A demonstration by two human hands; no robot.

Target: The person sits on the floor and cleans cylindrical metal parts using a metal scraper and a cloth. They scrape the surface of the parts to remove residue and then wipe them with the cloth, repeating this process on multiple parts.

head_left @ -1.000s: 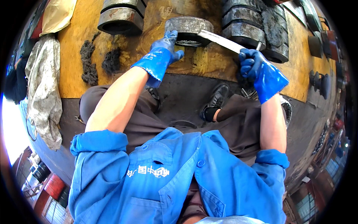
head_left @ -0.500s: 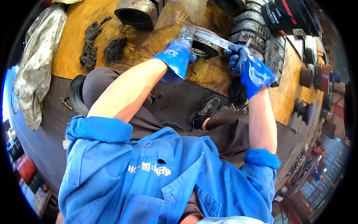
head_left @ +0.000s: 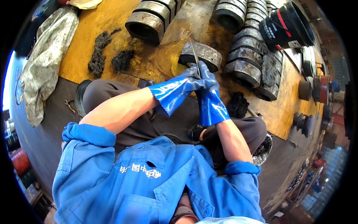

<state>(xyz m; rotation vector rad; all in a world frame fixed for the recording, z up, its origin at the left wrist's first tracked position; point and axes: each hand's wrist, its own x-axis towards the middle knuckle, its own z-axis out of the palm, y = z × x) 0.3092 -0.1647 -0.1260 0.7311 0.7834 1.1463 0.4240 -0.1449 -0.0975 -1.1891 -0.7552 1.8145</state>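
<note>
My left hand (head_left: 188, 80) and my right hand (head_left: 208, 83), both in blue rubber gloves, meet in front of my knees. Both are closed round the lower end of a flat metal blade (head_left: 194, 53); the gloves hide its grip end. The blade points up and away from me, seen nearly edge-on. Just beyond my hands, a thick grey metal ring-like piece (head_left: 205, 55) with a dark underside lies on the stained yellow board (head_left: 156, 59). Neither hand visibly grips that piece.
Rows of similar metal pieces (head_left: 244, 69) stand right and far. A black bucket (head_left: 274, 31) with a red stripe leans at the far right. Dark fibrous wads (head_left: 122, 60) lie left of centre. A dirty white cloth (head_left: 48, 61) hangs at the left.
My left hand has let go of the metal piece. My right hand has come left with the blade, the hands have joined on it, and the blade has turned upright.
</note>
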